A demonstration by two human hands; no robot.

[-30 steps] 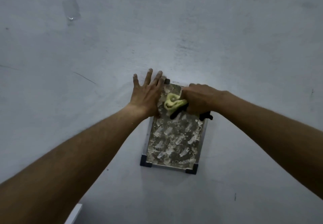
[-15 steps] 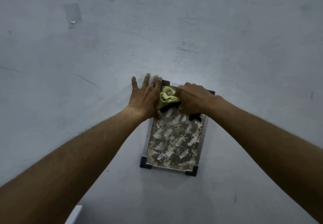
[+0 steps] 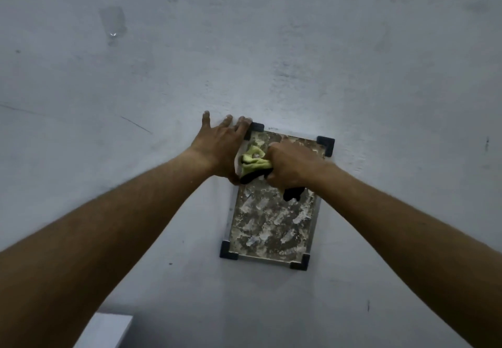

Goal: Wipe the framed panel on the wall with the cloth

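Grey, scuffed plaster wall (image 3: pixel 298 48) fills the view, and one rectangular metal-framed panel (image 3: pixel 269 225) with a blotchy white-and-brown surface hangs on it, low and right of centre. All four black plastic corner caps show; the panel's upper left part is hidden behind the hands. One bunched yellow-green and black cloth (image 3: pixel 254 161) is pressed there, mostly buried in the right hand (image 3: pixel 292 167), which is fisted tightly around it. The left hand (image 3: pixel 221 148) lies flat, fingers spread, on the wall and the frame's left edge. No writing is legible. A pale object (image 3: pixel 104 331) is cut off at the bottom edge.
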